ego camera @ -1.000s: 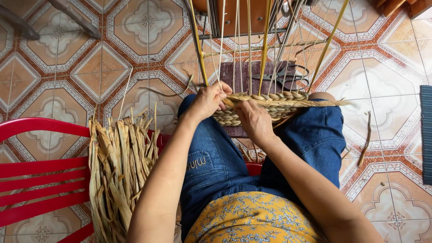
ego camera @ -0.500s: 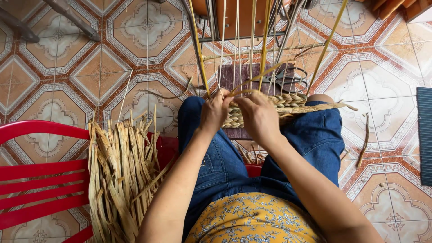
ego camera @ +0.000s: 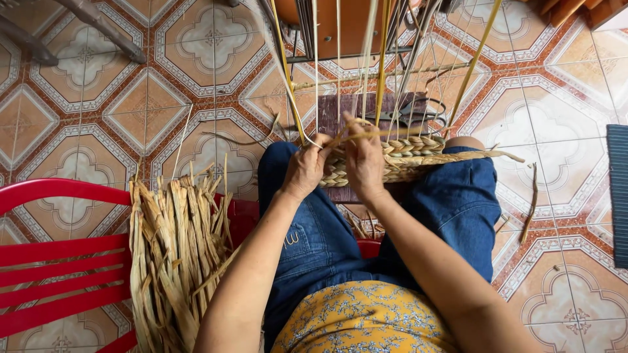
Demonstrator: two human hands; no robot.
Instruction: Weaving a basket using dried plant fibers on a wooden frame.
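Note:
A woven band of dried straw point(ego camera: 412, 160) lies across my knees, with several upright strands point(ego camera: 383, 65) rising from it. My left hand point(ego camera: 305, 171) grips the left end of the band and pinches a strand. Close beside it, my right hand point(ego camera: 365, 160) holds a strand over the weave, fingers closed on it. Both hands nearly touch at the band's left part. I sit in blue jeans point(ego camera: 451, 209) and a yellow flowered top point(ego camera: 366, 320).
A bundle of dried straw leaves point(ego camera: 173, 255) lies on a red plastic chair point(ego camera: 59, 261) at my left. Black scissors point(ego camera: 409, 116) rest beyond the band on a dark board. A wooden stand point(ego camera: 347, 26) rises ahead. Patterned floor tiles surround me; loose scraps lie at right point(ego camera: 531, 209).
Both hands have shifted left along the band and drawn close together. The right hand left the middle of the weave and now works a strand near the left end.

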